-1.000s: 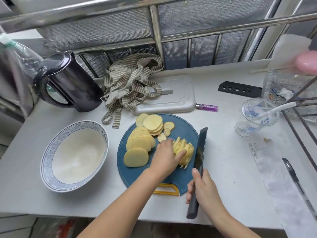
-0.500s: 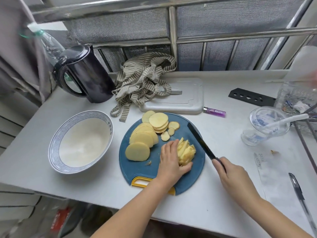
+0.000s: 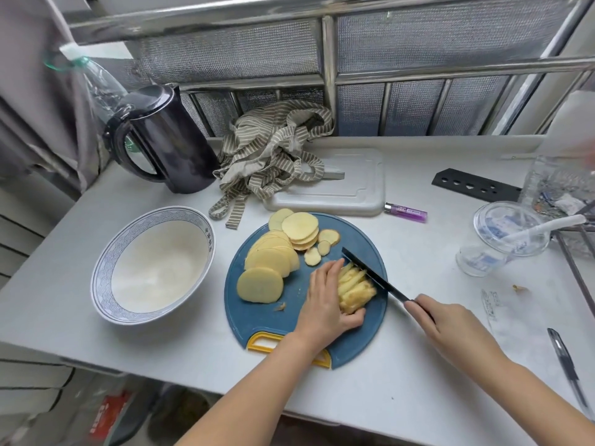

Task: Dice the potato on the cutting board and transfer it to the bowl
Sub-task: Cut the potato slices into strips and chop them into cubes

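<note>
Grips the black handle of the knife (image 3: 370, 272) in the right hand (image 3: 450, 329), with fingers curled round it and the blade slanted up and to the left against the right side of a bundle of potato strips (image 3: 354, 288). Steadies that bundle with the left hand (image 3: 325, 300), with fingers bent over its left side and thumb tucked at its near end. Works on the right half of the round blue cutting board (image 3: 267, 320), near the front edge of the table (image 3: 386, 397). Further back on the board, overlapping potato slices (image 3: 270, 262) in whole rounds. Left of the board and apart from it, a blue-rimmed white bowl (image 3: 101, 275). Behind, a purple lighter (image 3: 406, 212), a striped cloth (image 3: 273, 149) and a black kettle (image 3: 174, 146).
</note>
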`<state>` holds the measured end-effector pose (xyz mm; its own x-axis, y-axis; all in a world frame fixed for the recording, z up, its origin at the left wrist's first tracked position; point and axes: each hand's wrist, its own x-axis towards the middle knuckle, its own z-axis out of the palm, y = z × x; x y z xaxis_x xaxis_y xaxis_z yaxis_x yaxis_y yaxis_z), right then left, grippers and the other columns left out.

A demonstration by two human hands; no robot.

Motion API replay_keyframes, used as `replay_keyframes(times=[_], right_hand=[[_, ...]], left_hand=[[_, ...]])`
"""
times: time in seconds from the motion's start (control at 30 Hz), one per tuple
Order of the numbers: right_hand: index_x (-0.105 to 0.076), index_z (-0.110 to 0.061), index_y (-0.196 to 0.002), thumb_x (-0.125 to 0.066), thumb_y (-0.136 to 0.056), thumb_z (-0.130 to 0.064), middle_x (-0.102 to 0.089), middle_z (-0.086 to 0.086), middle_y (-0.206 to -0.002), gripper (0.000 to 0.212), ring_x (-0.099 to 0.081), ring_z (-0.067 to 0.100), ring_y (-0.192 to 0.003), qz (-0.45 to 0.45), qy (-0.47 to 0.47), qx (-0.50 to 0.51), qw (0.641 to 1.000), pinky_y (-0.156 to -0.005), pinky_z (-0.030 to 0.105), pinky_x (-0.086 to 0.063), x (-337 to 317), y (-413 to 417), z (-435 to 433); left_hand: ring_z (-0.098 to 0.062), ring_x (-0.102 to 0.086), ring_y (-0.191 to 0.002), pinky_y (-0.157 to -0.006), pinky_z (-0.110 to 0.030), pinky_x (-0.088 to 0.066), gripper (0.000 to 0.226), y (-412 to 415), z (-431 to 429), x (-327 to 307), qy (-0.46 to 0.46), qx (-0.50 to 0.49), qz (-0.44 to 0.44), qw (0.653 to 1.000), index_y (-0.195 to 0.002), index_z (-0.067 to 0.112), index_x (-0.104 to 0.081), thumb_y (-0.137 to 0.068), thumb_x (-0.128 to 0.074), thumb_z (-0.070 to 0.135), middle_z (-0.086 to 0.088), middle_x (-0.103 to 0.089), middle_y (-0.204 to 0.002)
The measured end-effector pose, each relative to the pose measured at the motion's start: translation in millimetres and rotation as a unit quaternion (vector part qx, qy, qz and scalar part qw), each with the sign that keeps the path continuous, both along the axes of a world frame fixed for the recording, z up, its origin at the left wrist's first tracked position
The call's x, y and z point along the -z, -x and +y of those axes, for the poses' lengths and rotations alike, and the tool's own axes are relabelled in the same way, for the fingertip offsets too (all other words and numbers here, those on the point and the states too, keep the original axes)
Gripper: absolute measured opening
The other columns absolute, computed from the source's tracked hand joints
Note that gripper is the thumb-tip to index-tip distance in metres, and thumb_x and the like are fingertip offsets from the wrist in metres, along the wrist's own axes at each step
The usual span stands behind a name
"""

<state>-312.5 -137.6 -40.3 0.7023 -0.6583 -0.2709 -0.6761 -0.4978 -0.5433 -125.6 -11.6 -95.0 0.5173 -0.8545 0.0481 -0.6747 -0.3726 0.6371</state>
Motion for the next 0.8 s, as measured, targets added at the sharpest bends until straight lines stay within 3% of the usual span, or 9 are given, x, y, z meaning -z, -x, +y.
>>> replay_keyframes(times=[0.17, 0.3, 0.47, 0.73, 0.8], right_hand=[[-0.048, -0.02, -0.077, -0.035, -0.095, -0.055, -0.05, 0.0, -0.055, 0.041, -0.053, 0.02, -0.061, -0.012, -0.018, 0.003, 1.0, -0.056, 0.032, -0.039, 3.3, 1.3, 9.4], [-0.041, -0.019, -0.076, -0.033, -0.096, -0.056, -0.046, -0.001, -0.054, 0.043, -0.052, 0.024, -0.063, -0.004, -0.02, 0.005, 1.0, -0.057, 0.032, -0.038, 3.0, -1.9, 23.6], [-0.028, -0.025, -0.071, -0.03, -0.099, -0.052, -0.041, -0.005, -0.055, 0.039, -0.046, 0.026, -0.063, 0.009, -0.001, 0.005, 1.0, -0.062, 0.037, -0.04, -0.9, -6.7, 38.1], [-0.026, -0.025, -0.069, -0.034, -0.099, -0.049, -0.035, -0.004, -0.051, 0.039, -0.04, 0.024, -0.059, -0.008, -0.024, 0.01, 1.0, -0.06, 0.037, -0.037, 0.7, -7.6, 39.5], [-0.027, -0.025, -0.069, -0.034, -0.1, -0.049, -0.036, -0.003, -0.052, 0.039, -0.04, 0.023, -0.059, -0.006, -0.025, 0.006, 1.0, -0.061, 0.037, -0.038, 0.0, -6.8, 36.2]], left_hand=[[-0.018, -0.039, -0.126, -0.11, -0.027, -0.031, 0.085, 2.6, -0.3, 6.3, 0.043, -0.017, -0.015, 0.999, -0.141, 0.019, -0.029, -0.069, -0.062, 0.049, -0.002, -0.043, -0.134], [-0.014, -0.04, -0.126, -0.109, -0.016, -0.025, 0.082, 0.9, 3.3, 4.4, 0.079, -0.008, 0.008, 0.997, -0.139, 0.02, -0.031, -0.071, -0.069, 0.043, -0.003, -0.043, -0.134], [-0.016, -0.038, -0.125, -0.11, -0.013, -0.019, 0.08, 2.3, 2.5, 4.1, 0.061, 0.002, -0.023, 0.998, -0.139, 0.012, -0.034, -0.073, -0.066, 0.044, -0.007, -0.045, -0.134], [-0.016, -0.033, -0.126, -0.11, -0.032, -0.032, 0.082, 4.7, -1.1, 5.0, 0.019, -0.01, -0.018, 1.0, -0.139, 0.009, -0.038, -0.07, -0.056, 0.051, -0.007, -0.043, -0.136], [-0.016, -0.033, -0.127, -0.11, -0.031, -0.032, 0.084, 4.4, -0.9, 5.7, 0.017, -0.012, -0.019, 1.0, -0.139, 0.012, -0.036, -0.068, -0.057, 0.051, -0.007, -0.042, -0.136]])
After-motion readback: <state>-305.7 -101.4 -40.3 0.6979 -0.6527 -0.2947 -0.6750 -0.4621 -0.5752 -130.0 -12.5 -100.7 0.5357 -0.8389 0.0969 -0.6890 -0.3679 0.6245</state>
